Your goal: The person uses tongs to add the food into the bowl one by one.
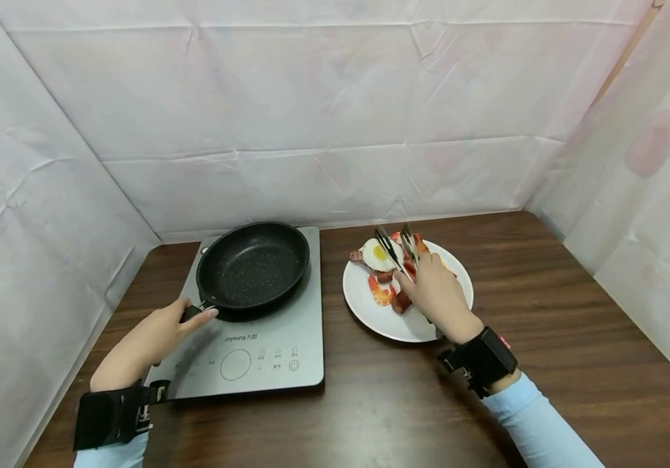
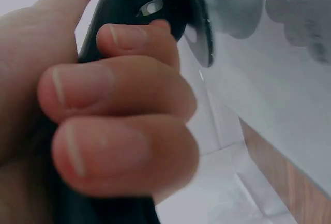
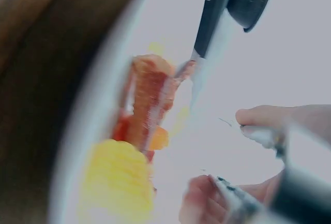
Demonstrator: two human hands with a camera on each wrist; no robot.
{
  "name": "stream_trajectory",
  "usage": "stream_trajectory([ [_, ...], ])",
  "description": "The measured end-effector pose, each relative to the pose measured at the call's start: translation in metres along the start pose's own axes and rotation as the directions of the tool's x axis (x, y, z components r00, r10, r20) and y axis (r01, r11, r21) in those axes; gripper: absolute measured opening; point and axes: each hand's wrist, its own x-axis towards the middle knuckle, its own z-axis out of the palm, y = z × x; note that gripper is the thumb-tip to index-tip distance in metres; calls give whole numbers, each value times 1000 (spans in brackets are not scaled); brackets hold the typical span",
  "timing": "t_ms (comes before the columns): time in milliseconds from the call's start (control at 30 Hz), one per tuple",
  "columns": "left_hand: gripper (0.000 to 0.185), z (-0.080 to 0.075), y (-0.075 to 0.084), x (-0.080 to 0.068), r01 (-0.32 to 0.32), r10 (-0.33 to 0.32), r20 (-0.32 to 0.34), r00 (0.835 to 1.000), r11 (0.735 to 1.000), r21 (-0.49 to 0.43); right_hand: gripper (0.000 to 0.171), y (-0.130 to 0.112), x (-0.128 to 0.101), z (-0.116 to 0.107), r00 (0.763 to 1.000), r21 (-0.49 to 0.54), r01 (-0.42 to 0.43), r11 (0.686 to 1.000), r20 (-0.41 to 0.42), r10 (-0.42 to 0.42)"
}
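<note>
My left hand (image 1: 162, 328) grips the black handle (image 1: 190, 314) of a frying pan (image 1: 253, 263) with a dark speckled inside. Up close in the left wrist view, curled fingers (image 2: 129, 89) wrap that handle. My right hand (image 1: 437, 292) holds metal tongs (image 1: 392, 252) above a white plate (image 1: 393, 328), their two arms spread apart. On the plate lie a fried egg (image 1: 377, 255), tomato slices (image 1: 381, 294) and brown sausage pieces (image 1: 401, 301). A yellow corn piece (image 3: 116, 177) shows in the right wrist view. My right hand hides part of the food.
The pan sits over a silver induction cooker (image 1: 276, 338), whose touch controls face me. Plate and cooker stand side by side on a dark wooden table (image 1: 545, 325). White sheeting (image 1: 323, 130) hangs behind the table and at both sides.
</note>
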Motion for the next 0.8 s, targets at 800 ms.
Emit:
stream_trajectory([
  [800,95,-2,12,0,2,-9,83,996,996,88,56,19,-3,-6,998,-74,33,997,57,-29],
])
